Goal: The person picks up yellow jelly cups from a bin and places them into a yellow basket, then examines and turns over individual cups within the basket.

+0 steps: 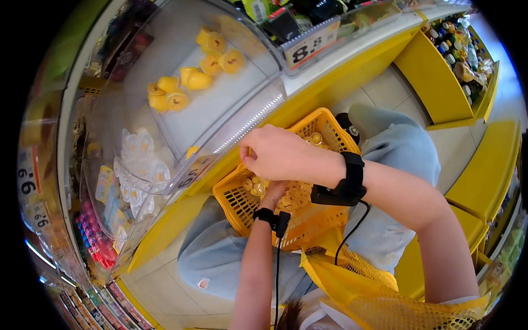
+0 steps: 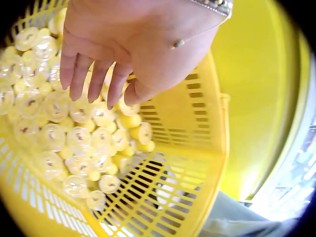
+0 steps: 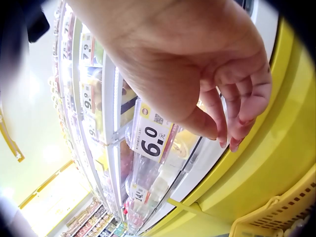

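Observation:
The left hand [image 1: 276, 190] reaches into a yellow basket [image 1: 231, 210] of small yellow cups with clear round lids [image 1: 297, 199]. In the left wrist view this hand [image 2: 133, 49] hangs palm visible over the cups [image 2: 54, 106], fingers relaxed and slightly bent, nothing held; whether it touches a cup cannot be told. Above the basket, beside the shelf edge, is the right hand [image 1: 280, 151]. The right wrist view shows that hand [image 3: 197, 64] with loosely curled fingers and nothing visible in them, near a 6.0 price tag [image 3: 152, 136].
A clear shelf bin [image 1: 220, 118] holds several yellow cups [image 1: 198, 80], with white-clear packs [image 1: 144, 170] beside them. An 8.8 price tag [image 1: 311, 47] stands on the shelf edge. Yellow shelf units [image 1: 434, 82] stand at the right. The person's bent legs [image 1: 396, 148] flank the basket.

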Available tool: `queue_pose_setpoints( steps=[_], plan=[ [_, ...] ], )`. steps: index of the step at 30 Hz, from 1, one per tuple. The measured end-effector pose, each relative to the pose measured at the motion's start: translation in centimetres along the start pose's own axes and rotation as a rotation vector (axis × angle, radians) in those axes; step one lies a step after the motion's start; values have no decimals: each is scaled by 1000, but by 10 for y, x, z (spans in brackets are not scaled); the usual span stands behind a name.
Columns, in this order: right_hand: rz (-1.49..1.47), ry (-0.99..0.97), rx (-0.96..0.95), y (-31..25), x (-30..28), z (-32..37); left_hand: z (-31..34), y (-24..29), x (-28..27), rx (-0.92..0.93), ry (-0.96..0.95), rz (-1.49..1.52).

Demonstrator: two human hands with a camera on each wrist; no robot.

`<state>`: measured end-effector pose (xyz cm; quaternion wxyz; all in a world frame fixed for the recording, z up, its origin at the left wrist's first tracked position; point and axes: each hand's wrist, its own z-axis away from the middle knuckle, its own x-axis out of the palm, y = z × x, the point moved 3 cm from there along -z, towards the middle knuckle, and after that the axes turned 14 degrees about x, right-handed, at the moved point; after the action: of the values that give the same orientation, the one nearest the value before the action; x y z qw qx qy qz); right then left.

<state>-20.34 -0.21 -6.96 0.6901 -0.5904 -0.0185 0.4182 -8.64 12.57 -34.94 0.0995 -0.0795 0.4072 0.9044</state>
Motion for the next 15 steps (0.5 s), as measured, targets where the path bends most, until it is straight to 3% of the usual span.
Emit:
queue_pose_setpoints(
  steps=[2, 5, 8, 9, 12, 15],
  plan=[
    [-8, 17, -8, 2, 1, -1, 0, 39, -10, 196, -73, -187],
    [-3, 37, -53, 3, 2, -2, 1, 62, -33, 697, 79, -414],
    [-34, 24, -65, 3, -3, 0, 47, 121, -58, 565, -157, -277],
    [-20, -2, -60, 0, -7, 2, 68, 145, -68, 439, -200, -343],
    [-80, -30, -60, -3, -13, 4, 102, 163, -92, 586, -72, -655],
    [-164, -60, -149, -14, -26, 10, 119, 175, -94, 599, -83, -613]
  ],
)
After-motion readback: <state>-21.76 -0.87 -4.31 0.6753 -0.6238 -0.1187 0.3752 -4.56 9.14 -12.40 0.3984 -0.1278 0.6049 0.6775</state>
